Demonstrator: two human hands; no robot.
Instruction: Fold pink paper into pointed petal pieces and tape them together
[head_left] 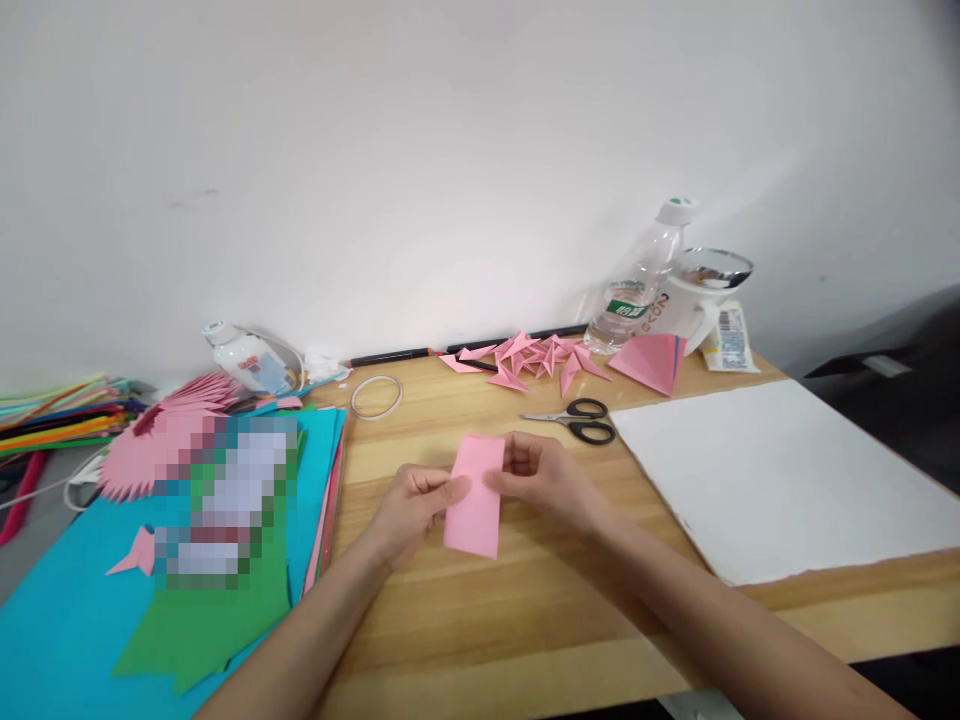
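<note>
A pink paper rectangle (475,510) is held upright above the wooden table, between both hands. My left hand (420,500) pinches its left edge, thumb on the near face. On the opposite edge my right hand (541,478) grips it, thumb in front and fingers curled behind. Whether the paper is folded double I cannot tell. Just beyond my right hand lie scissors with black handles (591,420). Several folded pink paper pieces (551,355) are heaped against the wall.
Blue sheets (82,620) and green paper (225,630) cover the left, with a pleated pink paper ring (169,440) on them. A tape roll (376,397) lies mid-table. At the back right stand a water bottle (637,285) and a white mug (679,315); a white board (795,480) lies right.
</note>
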